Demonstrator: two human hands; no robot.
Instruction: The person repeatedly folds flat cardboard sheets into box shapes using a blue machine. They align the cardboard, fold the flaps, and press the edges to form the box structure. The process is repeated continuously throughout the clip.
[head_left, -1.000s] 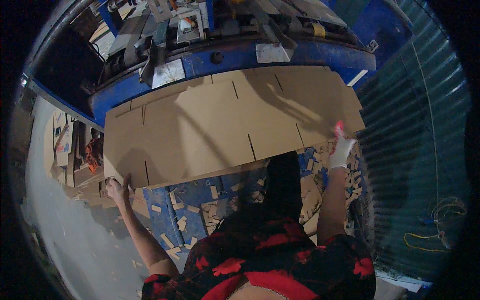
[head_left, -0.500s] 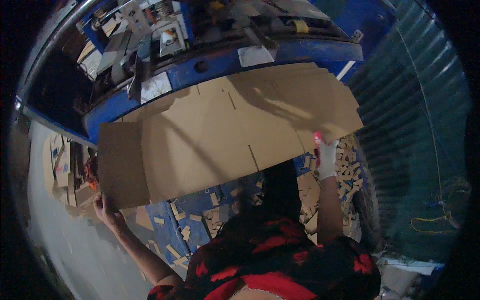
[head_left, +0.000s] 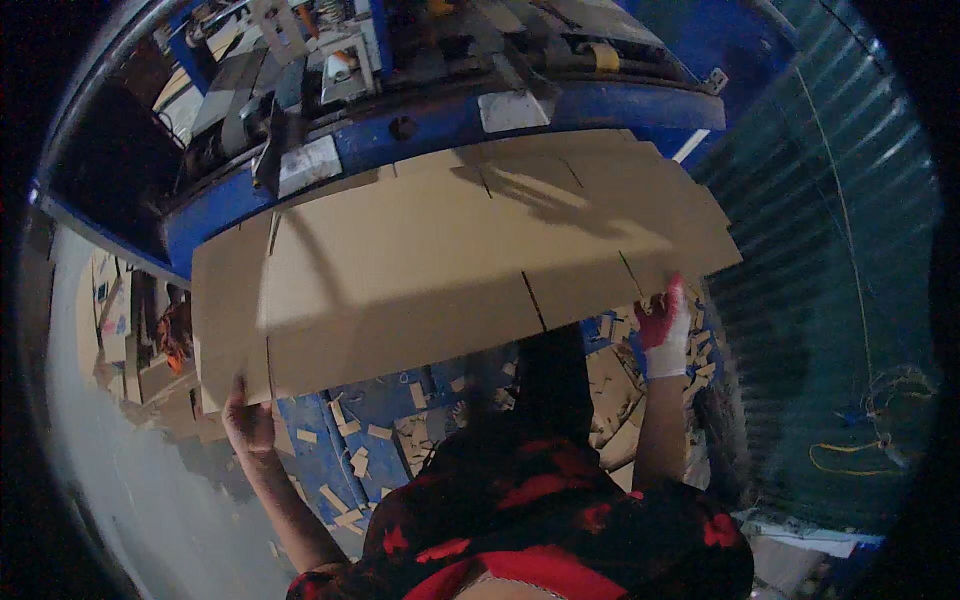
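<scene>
A long, flat cardboard sheet [head_left: 430, 285] with dark slots and crease lines spans the space in front of me, its far side against a blue machine. My bare left hand [head_left: 248, 420] grips its near edge close to the left corner, thumb on top and other fingers out of sight beneath. On the near right edge, my right hand [head_left: 665, 325] holds the sheet; it wears a white glove with red on the palm and fingers. Stepped edges at the sheet's right end look like more cardboard under it, though I cannot tell how many layers.
The blue machine [head_left: 430, 130], with metal plates [head_left: 512, 112] and rollers, stands along the far side. Cardboard scraps [head_left: 360, 460] litter the blue surface and floor below. Piled cardboard [head_left: 118, 330] lies at left. A green corrugated wall [head_left: 800, 240] closes off the right.
The top sheet has shifted and now lies flatter, its left panel in line with the rest. My left hand has moved right along the near edge; my right hand has turned slightly, showing more red.
</scene>
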